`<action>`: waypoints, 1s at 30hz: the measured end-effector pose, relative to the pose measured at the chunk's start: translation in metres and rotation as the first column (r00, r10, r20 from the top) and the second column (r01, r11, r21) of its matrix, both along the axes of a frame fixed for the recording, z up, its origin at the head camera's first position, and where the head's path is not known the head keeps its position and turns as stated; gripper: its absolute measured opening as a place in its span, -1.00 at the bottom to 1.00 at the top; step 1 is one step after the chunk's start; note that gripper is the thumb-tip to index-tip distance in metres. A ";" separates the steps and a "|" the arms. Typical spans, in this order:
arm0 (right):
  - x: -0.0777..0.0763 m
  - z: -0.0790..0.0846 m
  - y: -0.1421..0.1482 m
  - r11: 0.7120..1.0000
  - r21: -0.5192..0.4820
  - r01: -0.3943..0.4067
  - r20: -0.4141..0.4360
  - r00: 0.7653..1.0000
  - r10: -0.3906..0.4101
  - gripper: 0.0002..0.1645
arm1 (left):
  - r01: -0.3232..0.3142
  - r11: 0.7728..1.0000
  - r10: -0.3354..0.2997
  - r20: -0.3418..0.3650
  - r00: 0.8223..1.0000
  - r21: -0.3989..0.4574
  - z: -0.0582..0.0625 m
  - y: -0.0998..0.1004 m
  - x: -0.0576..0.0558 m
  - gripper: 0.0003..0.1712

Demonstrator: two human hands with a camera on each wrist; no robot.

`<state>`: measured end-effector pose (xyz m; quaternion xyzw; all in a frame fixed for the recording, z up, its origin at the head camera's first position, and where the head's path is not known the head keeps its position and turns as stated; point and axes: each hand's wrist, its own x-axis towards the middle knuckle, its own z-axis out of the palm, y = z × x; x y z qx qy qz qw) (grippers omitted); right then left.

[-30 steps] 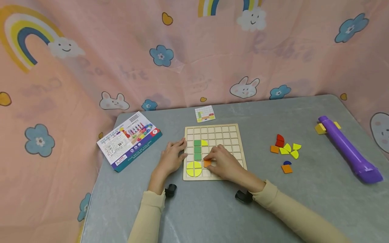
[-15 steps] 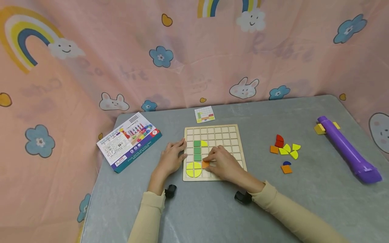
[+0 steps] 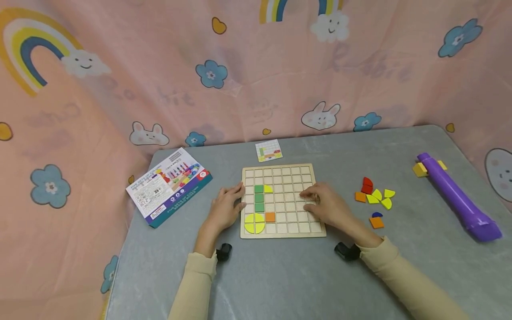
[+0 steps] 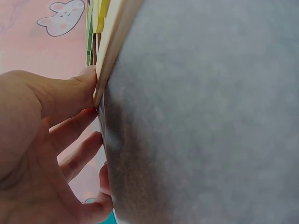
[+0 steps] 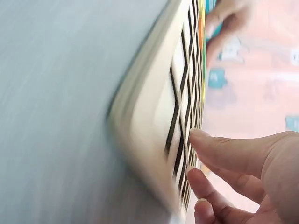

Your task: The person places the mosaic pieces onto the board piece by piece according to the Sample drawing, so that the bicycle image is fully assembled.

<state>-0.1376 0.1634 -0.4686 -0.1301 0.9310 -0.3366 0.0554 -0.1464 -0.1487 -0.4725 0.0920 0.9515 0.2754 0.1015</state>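
Note:
A wooden grid board (image 3: 283, 236) lies on the table. On its left part sit several green squares (image 3: 259, 198), a yellow quarter piece (image 3: 268, 189), a yellow circle (image 3: 254, 223) made of quarters and one orange square (image 3: 270, 217). My left hand (image 3: 225, 207) rests at the board's left edge, thumb and fingertips touching it; the left wrist view shows the thumb (image 4: 70, 95) against the rim. My right hand (image 3: 330, 205) hovers over the board's right side, thumb and fingers apart with nothing between them, as the right wrist view also shows.
Right of the board lie loose red (image 3: 367, 185), yellow (image 3: 386, 203), orange (image 3: 376, 222) and blue pieces (image 3: 377, 214). A purple tube (image 3: 458, 198) leans on a yellow block (image 3: 420, 170) farther right. A pattern card (image 3: 269, 150) lies behind the board, a printed box (image 3: 170, 186) at left.
My right hand has let go of the orange square, which now sits in a cell right of the yellow circle, and has moved right. The left hand has stayed at the board's edge.

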 end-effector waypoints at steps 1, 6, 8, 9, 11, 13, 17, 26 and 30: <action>0.000 0.000 0.007 1.000 -0.005 0.011 -0.001 1.000 -0.011 -0.67 | -0.001 1.000 0.001 0.000 1.000 0.000 0.000 0.000 0.000 -0.32; -0.002 -0.002 0.039 0.998 0.012 0.056 -0.018 0.998 -0.056 -0.61 | -0.003 1.000 0.003 -0.001 1.000 -0.007 0.000 -0.001 0.000 -0.31; -0.001 -0.002 0.051 0.996 0.045 0.079 -0.036 0.996 -0.077 -0.58 | -0.003 1.000 0.003 0.001 1.000 -0.011 0.000 -0.001 0.000 -0.31; 0.000 -0.002 0.057 0.994 0.061 0.093 -0.043 0.995 -0.091 -0.58 | -0.002 1.000 0.002 0.001 1.000 -0.012 0.000 -0.001 0.000 -0.31; 0.001 -0.002 0.068 0.989 0.082 0.122 -0.053 0.992 -0.118 -0.57 | -0.002 1.000 0.002 0.002 1.000 -0.011 0.000 -0.001 0.000 -0.31; 0.002 -0.002 0.079 0.988 0.083 0.133 -0.068 0.989 -0.128 -0.56 | -0.001 1.000 0.001 0.003 1.000 -0.008 0.000 -0.001 0.000 -0.31; 0.002 -0.002 0.096 0.987 0.083 0.139 -0.063 0.989 -0.134 -0.55 | -0.002 1.000 0.002 0.002 1.000 -0.003 0.001 -0.001 0.001 -0.31; 0.005 -0.001 0.120 0.975 0.125 0.183 -0.010 0.983 -0.184 -0.55 | 0.003 1.000 -0.003 0.001 1.000 -0.003 0.000 0.000 0.001 -0.31; 0.006 -0.001 0.123 0.974 0.131 0.187 -0.019 0.982 -0.186 -0.60 | 0.005 1.000 -0.005 -0.002 1.000 -0.003 0.000 0.000 0.001 -0.31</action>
